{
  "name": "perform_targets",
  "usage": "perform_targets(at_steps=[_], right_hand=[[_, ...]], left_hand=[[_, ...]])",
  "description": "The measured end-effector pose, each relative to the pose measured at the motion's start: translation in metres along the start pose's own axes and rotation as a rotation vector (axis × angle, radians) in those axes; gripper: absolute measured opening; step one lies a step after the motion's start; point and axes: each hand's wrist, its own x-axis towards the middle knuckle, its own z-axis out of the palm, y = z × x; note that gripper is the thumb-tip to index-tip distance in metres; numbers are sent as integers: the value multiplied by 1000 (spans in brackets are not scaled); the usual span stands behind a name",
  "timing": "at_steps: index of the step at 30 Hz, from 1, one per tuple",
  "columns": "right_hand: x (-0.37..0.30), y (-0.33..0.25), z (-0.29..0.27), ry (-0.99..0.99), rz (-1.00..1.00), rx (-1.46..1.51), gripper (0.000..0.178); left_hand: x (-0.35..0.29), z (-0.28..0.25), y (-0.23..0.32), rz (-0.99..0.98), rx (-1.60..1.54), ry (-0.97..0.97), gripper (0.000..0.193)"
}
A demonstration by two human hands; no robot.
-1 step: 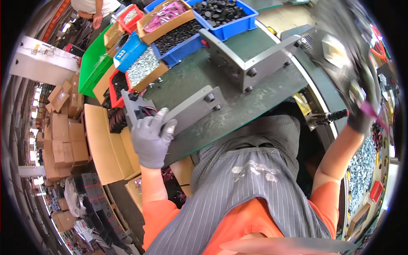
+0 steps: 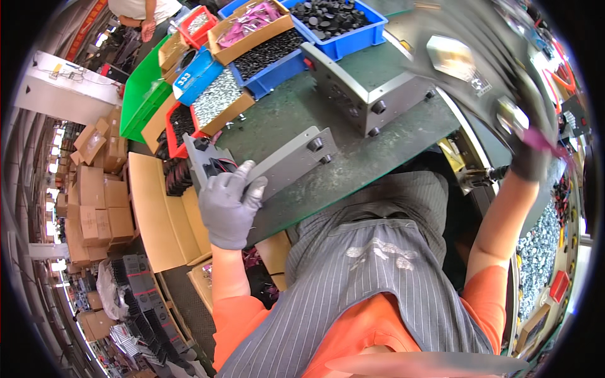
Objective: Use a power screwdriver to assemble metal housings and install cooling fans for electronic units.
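Observation:
My left hand (image 2: 228,208), in a grey glove, is closed on a grey metal bent panel (image 2: 287,162) with black round feet and black wires at its corner; the panel stands on the green bench mat. My right hand (image 2: 529,160), gloved and smeared by motion, is raised at the right with a large blurred grey metal part (image 2: 469,60) that has bright openings in it. A purple strip (image 2: 543,142) shows at that hand. Between the hands stands another grey metal bent panel (image 2: 353,94) with a red switch and black feet, touched by neither hand.
Along the bench's far side are a blue bin (image 2: 340,38) of black round parts, a carton (image 2: 249,28) of purple strips, and a carton (image 2: 220,97) of small silver parts. An open cardboard box (image 2: 164,214) sits left of the bench. A person (image 2: 148,16) stands far left.
The blurred metal part in my right hand has swung left, over the far end of the standing panel. My left hand keeps its hold; the whole view shifts slightly.

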Motion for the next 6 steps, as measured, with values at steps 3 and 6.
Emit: perform_targets(at_steps=[3,6], right_hand=[[62,-59,78,-231,25,253,41],[102,-139,135,-246,-153,-45,30]], left_hand=[[-7,-9,-1,-49,-39,-1,38],[-16,-16,-9,-53,1,-16,42]])
